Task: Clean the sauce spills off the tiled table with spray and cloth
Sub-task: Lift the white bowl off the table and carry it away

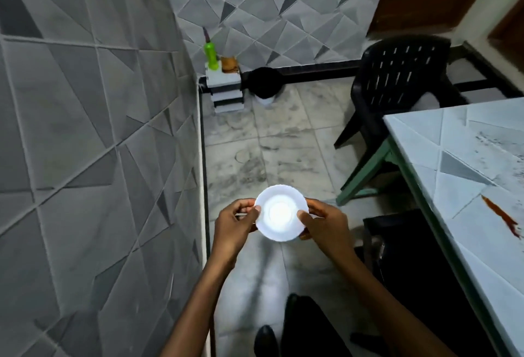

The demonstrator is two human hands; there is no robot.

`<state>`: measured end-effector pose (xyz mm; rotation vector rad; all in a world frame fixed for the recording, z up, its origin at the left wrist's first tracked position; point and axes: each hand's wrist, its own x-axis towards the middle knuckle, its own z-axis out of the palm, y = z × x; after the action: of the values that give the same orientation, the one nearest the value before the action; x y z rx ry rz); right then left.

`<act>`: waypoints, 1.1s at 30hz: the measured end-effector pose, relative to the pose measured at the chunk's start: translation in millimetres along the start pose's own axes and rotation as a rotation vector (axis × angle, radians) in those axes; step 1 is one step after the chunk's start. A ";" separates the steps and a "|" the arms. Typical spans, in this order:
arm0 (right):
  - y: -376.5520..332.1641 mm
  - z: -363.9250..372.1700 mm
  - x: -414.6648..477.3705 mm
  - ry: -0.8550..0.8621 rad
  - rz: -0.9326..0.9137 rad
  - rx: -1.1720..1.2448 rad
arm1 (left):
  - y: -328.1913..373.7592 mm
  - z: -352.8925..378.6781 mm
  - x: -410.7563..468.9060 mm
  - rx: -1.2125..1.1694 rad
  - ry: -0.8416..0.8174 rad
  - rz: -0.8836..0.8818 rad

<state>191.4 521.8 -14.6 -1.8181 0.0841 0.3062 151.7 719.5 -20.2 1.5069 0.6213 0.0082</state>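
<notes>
Holding a small white saucer over the floor, left hand gripping its 9 o'clock rim, right hand its 3 o'clock rim. Showing a red sauce streak on the tiled table at 3 o'clock, a green bottle standing at 12 o'clock.

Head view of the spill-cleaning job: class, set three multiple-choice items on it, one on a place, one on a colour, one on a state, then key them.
1. Where is the red sauce streak?
A. on the tiled table at right
B. on the floor
C. on the saucer

2. What colour is the bottle in the far corner?
A. blue
B. green
C. red

3. How is the white saucer held?
A. by the left hand alone
B. resting on the chair
C. by both hands at its rim

Key: 1 A, the streak lies on the tiled table. 2 B, its body is bright green. 3 C, the left hand and right hand pinch opposite edges.
</notes>
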 end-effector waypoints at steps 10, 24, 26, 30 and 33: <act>-56.7 54.6 244.7 -0.154 0.046 -0.008 | 71.5 2.8 225.4 -0.004 0.109 -0.014; -181.9 154.8 581.1 -0.290 0.041 -0.056 | 201.2 -1.5 534.4 0.101 0.348 0.035; -190.2 176.1 625.5 -0.292 0.048 -0.056 | 210.6 -13.3 587.9 0.115 0.350 0.003; -206.4 215.9 706.2 -0.324 0.062 -0.043 | 231.6 -27.9 680.0 0.102 0.329 -0.033; -221.2 243.8 765.6 -0.320 0.047 -0.062 | 251.7 -34.3 741.5 0.137 0.311 -0.019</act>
<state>936.2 893.3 -57.2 -1.8080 -0.1074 0.6347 858.5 1055.4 -63.9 1.6465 0.8994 0.1920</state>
